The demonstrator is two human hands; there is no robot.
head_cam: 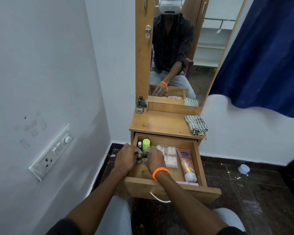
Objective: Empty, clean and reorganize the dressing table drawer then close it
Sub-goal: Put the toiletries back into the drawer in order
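The wooden drawer (200, 160) of the dressing table stands pulled out. Both hands reach into its left side. My left hand (126, 158) and my right hand (154, 159), with an orange band at the wrist, curl round small dark-capped bottles (141, 156) between them. Behind the hands stand a lime-green bottle (146, 144) and more small bottles. To the right lie a clear box of false nails (170, 156) and a pink lotion tube (187, 164), cap toward me.
On the tabletop (163, 121) a striped cloth (195, 125) lies at the right and small bottles (140, 106) stand at the back left under the mirror (185, 48). A wall with a switch panel (51, 151) is close on the left. A blue curtain (265, 53) hangs right.
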